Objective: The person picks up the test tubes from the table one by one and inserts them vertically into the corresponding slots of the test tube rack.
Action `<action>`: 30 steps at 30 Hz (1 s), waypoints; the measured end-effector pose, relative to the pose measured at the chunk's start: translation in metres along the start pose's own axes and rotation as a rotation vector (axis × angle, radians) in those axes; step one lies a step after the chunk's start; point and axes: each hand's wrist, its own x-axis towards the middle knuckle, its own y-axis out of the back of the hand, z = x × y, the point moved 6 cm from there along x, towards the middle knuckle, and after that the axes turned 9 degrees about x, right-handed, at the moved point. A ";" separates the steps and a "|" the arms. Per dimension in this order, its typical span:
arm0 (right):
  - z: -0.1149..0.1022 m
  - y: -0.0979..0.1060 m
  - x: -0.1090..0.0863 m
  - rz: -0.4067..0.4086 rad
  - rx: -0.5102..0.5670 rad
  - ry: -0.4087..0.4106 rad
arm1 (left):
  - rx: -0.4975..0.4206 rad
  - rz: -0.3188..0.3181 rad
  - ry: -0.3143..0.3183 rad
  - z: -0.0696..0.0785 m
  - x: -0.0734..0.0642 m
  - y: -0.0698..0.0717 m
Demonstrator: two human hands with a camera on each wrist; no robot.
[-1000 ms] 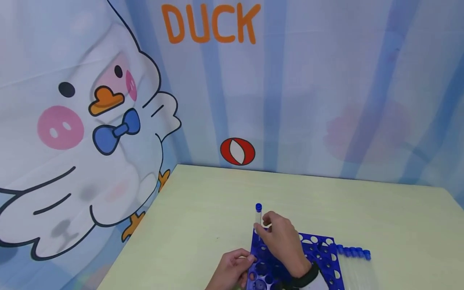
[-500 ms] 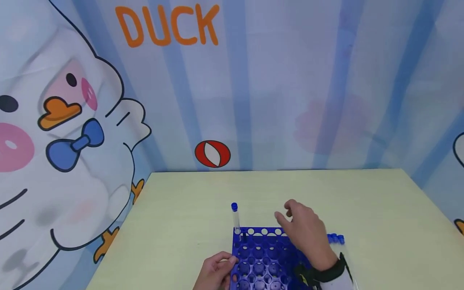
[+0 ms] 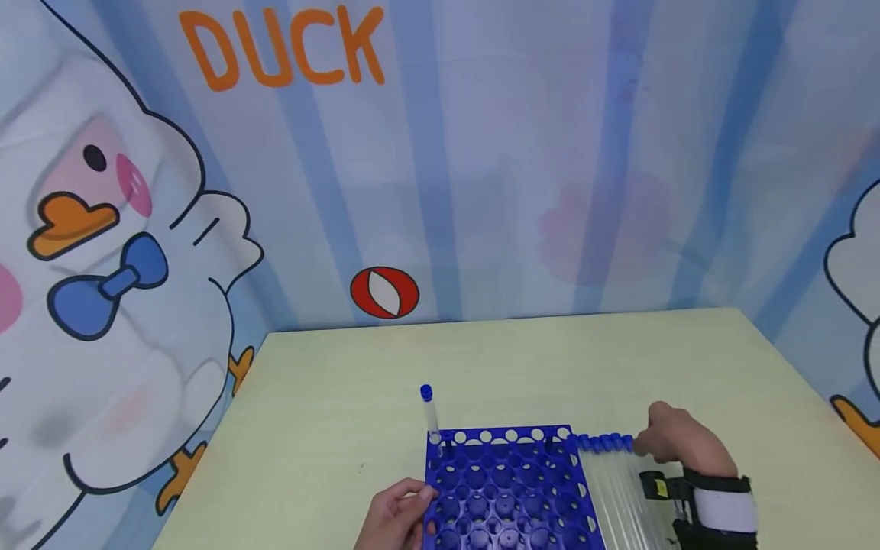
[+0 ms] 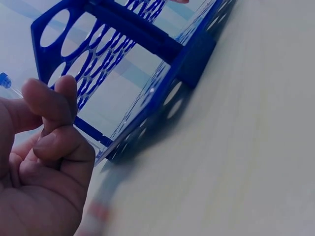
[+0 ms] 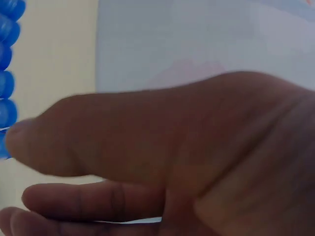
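A blue test tube rack with rows of round holes lies on the table. One capped test tube stands upright in its far left corner hole. My left hand grips the rack's left edge between thumb and fingers; the left wrist view has this hand beside the rack's end plate. Several clear test tubes with blue caps lie side by side along the rack's right side. At the rightmost cap is my right hand. In the right wrist view its thumb overlaps the lowest blue cap, with the other fingers straight below.
The pale yellow table ends at a printed duck curtain behind it. A wrist camera on a black strap sits on my right wrist.
My right hand has left the upright tube at the far left corner and moved right to the row of tubes. My left hand stays on the rack. The head view has turned right.
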 end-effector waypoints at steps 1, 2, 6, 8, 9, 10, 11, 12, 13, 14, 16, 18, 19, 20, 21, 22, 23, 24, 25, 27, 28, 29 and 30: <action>0.004 -0.001 0.002 -0.011 0.010 -0.010 | 0.001 0.008 0.019 -0.001 -0.001 0.001; 0.007 -0.002 0.004 -0.020 0.020 -0.019 | 0.004 0.016 0.036 -0.002 -0.001 0.002; 0.015 -0.008 0.011 -0.021 0.041 -0.050 | 0.020 0.041 0.090 -0.005 -0.003 0.006; 0.017 -0.011 0.014 -0.018 0.043 -0.053 | 0.027 0.046 0.102 -0.006 -0.003 0.007; 0.018 -0.013 0.016 -0.018 0.043 -0.050 | 0.029 0.047 0.107 -0.007 -0.003 0.007; 0.020 -0.014 0.017 -0.020 0.037 -0.044 | 0.033 0.048 0.109 -0.006 -0.003 0.007; 0.021 -0.015 0.018 -0.025 0.036 -0.043 | 0.035 0.047 0.110 -0.006 -0.002 0.007; 0.022 -0.017 0.019 -0.033 0.036 -0.044 | 0.037 0.045 0.111 -0.006 -0.002 0.007; 0.024 -0.018 0.020 -0.042 0.038 -0.045 | 0.037 0.042 0.111 -0.005 -0.002 0.006; 0.026 -0.018 0.021 -0.051 0.036 -0.049 | 0.037 0.039 0.109 -0.005 -0.001 0.005; 0.028 -0.019 0.022 -0.066 0.036 -0.062 | 0.036 0.035 0.105 -0.004 -0.001 0.003; 0.029 -0.018 0.023 -0.080 0.039 -0.073 | 0.028 0.034 0.100 -0.004 -0.001 0.003; 0.029 -0.018 0.023 -0.081 0.039 -0.076 | 0.025 0.034 0.097 -0.004 -0.001 0.002; 0.029 -0.018 0.022 -0.081 0.040 -0.077 | 0.023 0.034 0.092 -0.004 -0.001 0.002; 0.029 -0.018 0.022 -0.079 0.050 -0.078 | 0.020 0.034 0.089 -0.004 -0.001 0.002; 0.028 -0.017 0.021 -0.075 0.061 -0.077 | 0.016 0.034 0.087 -0.004 -0.001 0.002; 0.027 -0.016 0.020 -0.066 0.071 -0.076 | 0.014 0.034 0.086 -0.004 -0.001 0.003; 0.025 -0.015 0.019 -0.056 0.081 -0.071 | 0.013 0.034 0.084 -0.005 -0.001 0.003; 0.024 -0.013 0.018 -0.050 0.097 -0.059 | 0.014 0.034 0.081 -0.005 -0.001 0.003; 0.020 -0.007 0.014 -0.032 0.111 -0.036 | 0.010 0.032 0.074 -0.005 0.000 0.003; 0.018 -0.003 0.011 -0.021 0.109 -0.023 | 0.009 0.031 0.072 -0.006 0.000 0.003; 0.016 0.002 0.009 -0.008 0.104 -0.010 | 0.008 0.031 0.068 -0.006 0.000 0.003; 0.013 0.006 0.005 0.002 0.098 0.002 | 0.008 0.032 0.064 -0.006 0.000 0.003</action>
